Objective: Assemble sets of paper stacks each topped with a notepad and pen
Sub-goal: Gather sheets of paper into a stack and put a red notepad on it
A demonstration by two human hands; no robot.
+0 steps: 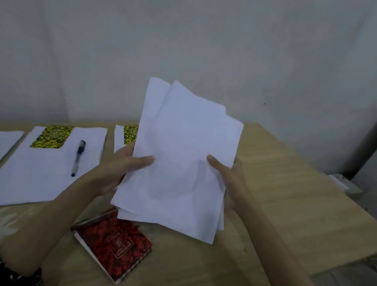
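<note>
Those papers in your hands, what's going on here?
A person holds a loose bundle of white sheets above a wooden table, left hand and right hand gripping its sides. To the left, a paper stack already carries a yellow notepad and a pen. A red notepad lies on the table under the held sheets, not yet on any stack.

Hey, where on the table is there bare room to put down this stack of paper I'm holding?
The paper stack, held by both hands, has bare wooden table to its right, out to the table's right edge. The near edge right of the red notepad is also free. The left is crowded: paper sets with a yellow notepad and pens.
</note>
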